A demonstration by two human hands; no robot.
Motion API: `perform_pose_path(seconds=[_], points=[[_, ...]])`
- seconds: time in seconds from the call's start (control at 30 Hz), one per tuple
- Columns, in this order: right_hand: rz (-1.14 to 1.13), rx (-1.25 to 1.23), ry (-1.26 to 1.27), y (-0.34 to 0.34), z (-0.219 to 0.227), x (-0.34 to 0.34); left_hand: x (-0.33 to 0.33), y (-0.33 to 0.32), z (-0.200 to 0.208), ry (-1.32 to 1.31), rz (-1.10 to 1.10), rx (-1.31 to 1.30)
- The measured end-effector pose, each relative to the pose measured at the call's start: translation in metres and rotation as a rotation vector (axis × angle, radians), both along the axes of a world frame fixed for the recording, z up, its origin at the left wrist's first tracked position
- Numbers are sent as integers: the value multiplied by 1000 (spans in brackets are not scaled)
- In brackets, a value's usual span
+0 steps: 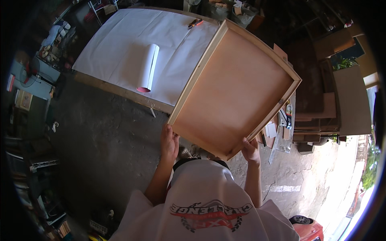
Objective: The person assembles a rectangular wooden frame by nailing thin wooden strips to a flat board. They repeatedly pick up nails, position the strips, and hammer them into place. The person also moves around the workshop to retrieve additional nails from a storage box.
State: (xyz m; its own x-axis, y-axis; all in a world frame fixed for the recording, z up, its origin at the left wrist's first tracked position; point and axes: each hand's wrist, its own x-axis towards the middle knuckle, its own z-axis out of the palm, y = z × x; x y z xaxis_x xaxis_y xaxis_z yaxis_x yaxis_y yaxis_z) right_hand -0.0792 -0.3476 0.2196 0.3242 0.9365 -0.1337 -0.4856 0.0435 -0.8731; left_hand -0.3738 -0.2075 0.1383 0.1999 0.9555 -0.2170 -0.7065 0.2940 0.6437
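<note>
I hold a large shallow wooden tray-like frame (237, 86), its pale wood rim around a brown board bottom, tilted up in front of me. My left hand (169, 141) grips its near left corner. My right hand (251, 150) grips the near edge toward the right corner. The frame's far end overlaps a worktable covered with white sheet material (120, 44). A rolled white sheet with a pink end (146, 68) lies on that table.
A small orange-handled tool (195, 23) lies at the table's far edge. Stacked boards and panels (321, 112) stand at the right. Shelves with clutter (36, 80) line the left. The concrete floor (104, 152) lies below.
</note>
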Motion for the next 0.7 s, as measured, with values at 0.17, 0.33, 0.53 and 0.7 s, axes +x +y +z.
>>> perform_pose_path(seconds=[0.17,0.33,0.53,0.7], points=[[69,-22,-87,-1,0,-6,-7,-7,-22,11,92,-9],[100,-39,-150,1,4,-14,-20,-11,-28,-88,41,46],[147,-50,-237,7,11,-20,-33,-26,-21,-101,54,-52],[168,-33,-197,7,11,-28,-43,-40,-24,-87,68,-25]])
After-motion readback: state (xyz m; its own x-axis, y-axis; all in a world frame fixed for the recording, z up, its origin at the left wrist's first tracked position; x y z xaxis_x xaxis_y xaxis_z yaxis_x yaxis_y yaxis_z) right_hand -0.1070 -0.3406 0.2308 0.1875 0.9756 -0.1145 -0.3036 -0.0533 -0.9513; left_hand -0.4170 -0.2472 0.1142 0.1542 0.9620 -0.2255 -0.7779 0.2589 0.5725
